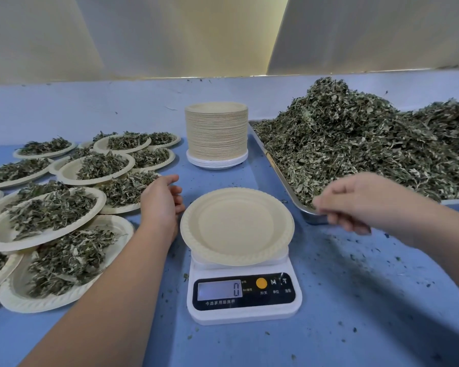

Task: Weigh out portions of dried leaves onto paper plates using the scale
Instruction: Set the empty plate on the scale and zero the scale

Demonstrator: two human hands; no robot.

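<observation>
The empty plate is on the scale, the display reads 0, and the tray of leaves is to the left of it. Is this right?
Not quite. The head view shows the tray of leaves to the right of the scale. The plate is empty and the display reads 0.

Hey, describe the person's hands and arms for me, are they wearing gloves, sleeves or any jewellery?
Both are bare. The left hand and right hand have no gloves, and no rings, watch or bracelet show. Both forearms are uncovered as far as the picture's edge, so no sleeve is in view. The right hand is blurred, so fine detail there is unclear.
</observation>
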